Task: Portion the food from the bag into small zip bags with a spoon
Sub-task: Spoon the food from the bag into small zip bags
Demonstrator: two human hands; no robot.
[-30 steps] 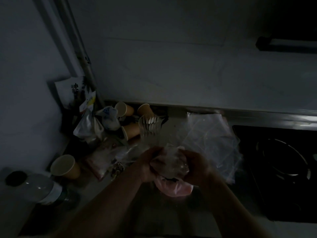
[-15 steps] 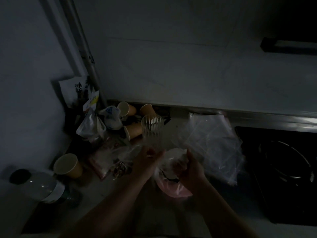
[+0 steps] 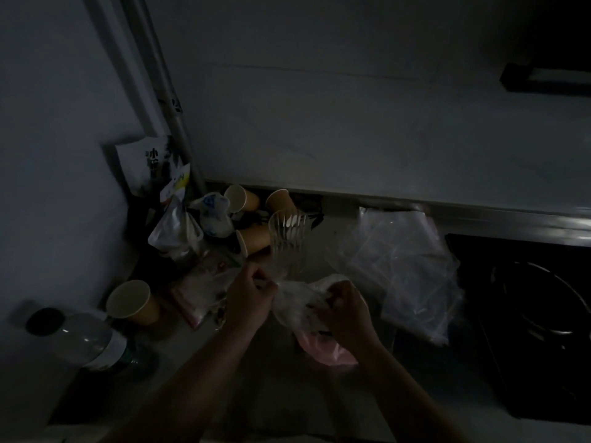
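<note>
You were at an early stage: your left hand [image 3: 248, 300] and right hand [image 3: 347, 310] both pinched the crumpled mouth of the thin clear food bag [image 3: 299, 303], which sat on the bench [image 3: 271, 388] directly before you, apparently being pulled open or gathered; which of the two could not be judged in the poor light. No spoon was visible in either hand, and none could be made out on the bench. The stack of small zip bags [image 3: 403, 266] lay flat to the right of the food bag, near the hob [image 3: 537, 318], and appeared unfilled, so all portioning seemed still to be done. Beneath the food bag lay a pink plastic bag [image 3: 329, 351], soft and slack. The food bag's film was flimsy, wrinkled and translucent; its contents could not be identified. The zip bags were smooth, glossy, rectangular sheets, loosely fanned. Behind your hands stood a ribbed clear tumbler [image 3: 287, 243], rigid and upright. Several paper cups [image 3: 252, 239] lay tipped over behind it, and one paper cup [image 3: 132, 303] stood upright to the left beside a clear bottle with a dark cap [image 3: 76, 338]. Further packets crowded the corner; their labels were unreadable.
</note>
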